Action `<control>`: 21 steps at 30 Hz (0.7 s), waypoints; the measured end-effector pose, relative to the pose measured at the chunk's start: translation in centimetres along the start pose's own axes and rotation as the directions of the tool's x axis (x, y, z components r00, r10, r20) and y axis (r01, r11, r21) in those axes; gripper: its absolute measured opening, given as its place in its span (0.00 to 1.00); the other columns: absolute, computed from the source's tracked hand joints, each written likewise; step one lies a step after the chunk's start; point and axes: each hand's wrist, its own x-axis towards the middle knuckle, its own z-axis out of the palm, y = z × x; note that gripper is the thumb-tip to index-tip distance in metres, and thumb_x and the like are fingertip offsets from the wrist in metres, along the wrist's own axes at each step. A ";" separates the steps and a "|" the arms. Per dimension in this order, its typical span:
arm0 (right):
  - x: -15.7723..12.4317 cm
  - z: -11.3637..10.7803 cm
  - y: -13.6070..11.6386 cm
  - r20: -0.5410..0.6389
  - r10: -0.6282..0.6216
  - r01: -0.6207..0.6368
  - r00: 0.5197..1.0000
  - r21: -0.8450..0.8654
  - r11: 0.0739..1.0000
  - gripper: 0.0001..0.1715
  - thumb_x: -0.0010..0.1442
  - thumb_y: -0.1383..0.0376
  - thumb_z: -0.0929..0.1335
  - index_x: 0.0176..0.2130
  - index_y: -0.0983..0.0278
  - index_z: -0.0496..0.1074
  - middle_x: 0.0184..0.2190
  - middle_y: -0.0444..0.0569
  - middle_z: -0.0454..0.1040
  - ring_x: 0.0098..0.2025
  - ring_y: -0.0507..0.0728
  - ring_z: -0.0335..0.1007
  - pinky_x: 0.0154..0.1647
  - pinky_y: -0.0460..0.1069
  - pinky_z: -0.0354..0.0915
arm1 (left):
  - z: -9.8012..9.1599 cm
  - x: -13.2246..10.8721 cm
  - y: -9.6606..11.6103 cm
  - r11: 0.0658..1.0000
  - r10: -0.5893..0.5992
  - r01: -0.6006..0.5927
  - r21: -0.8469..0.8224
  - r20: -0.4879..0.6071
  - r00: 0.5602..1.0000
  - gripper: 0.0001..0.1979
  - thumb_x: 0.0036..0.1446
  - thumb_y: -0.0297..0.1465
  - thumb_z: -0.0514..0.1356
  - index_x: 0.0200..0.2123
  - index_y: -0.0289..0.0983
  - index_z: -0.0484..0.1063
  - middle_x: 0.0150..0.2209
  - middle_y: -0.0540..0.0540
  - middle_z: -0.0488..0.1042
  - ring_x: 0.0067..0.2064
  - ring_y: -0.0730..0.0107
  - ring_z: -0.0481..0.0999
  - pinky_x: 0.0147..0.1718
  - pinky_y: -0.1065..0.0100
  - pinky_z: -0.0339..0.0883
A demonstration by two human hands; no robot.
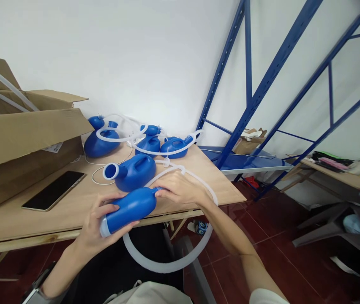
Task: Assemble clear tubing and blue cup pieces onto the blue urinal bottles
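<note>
My left hand is wrapped round a smooth blue funnel-shaped urinal cup with a pale translucent rim, held tilted above the table's front edge. My right hand pinches the cup's narrow tip at its right end. A white corrugated tube passes by the right hand and hangs in a wide loop below the table edge. Whether it joins the cup's tip is hidden by the fingers. Just behind the cup lies a blue urinal bottle with its round mouth facing left.
More blue urinal bottles with coiled white tubes stand along the wall. An open cardboard box is at the left, with a black phone in front of it. Blue metal shelving rises beyond the wooden table's right side.
</note>
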 end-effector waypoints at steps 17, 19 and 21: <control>-2.1 3.9 -2.6 -0.338 0.717 -0.234 0.610 0.787 0.570 0.28 0.73 0.44 0.63 0.56 0.59 0.77 0.47 0.53 0.81 0.51 0.62 0.78 0.57 0.58 0.72 | -0.3 0.9 0.3 0.954 -0.286 0.298 0.024 -0.222 0.932 0.30 0.46 0.43 0.76 0.47 0.43 0.67 0.47 0.44 0.78 0.51 0.49 0.81 0.53 0.47 0.75; -1.5 5.0 -2.8 -0.202 0.743 -0.204 0.638 0.886 0.416 0.30 0.71 0.41 0.64 0.56 0.60 0.77 0.49 0.53 0.80 0.53 0.61 0.78 0.56 0.56 0.72 | -0.3 0.8 0.1 0.966 -0.248 0.256 0.030 -0.166 0.955 0.30 0.45 0.43 0.77 0.46 0.44 0.67 0.46 0.45 0.79 0.50 0.50 0.82 0.52 0.48 0.77; -0.8 5.8 -2.6 -0.146 0.716 -0.120 0.683 0.944 0.306 0.32 0.69 0.39 0.65 0.52 0.59 0.78 0.50 0.52 0.80 0.52 0.60 0.79 0.55 0.55 0.73 | -0.2 0.6 -0.3 0.972 -0.228 0.234 0.033 -0.139 0.964 0.29 0.46 0.42 0.77 0.46 0.44 0.67 0.46 0.46 0.79 0.50 0.51 0.82 0.51 0.50 0.78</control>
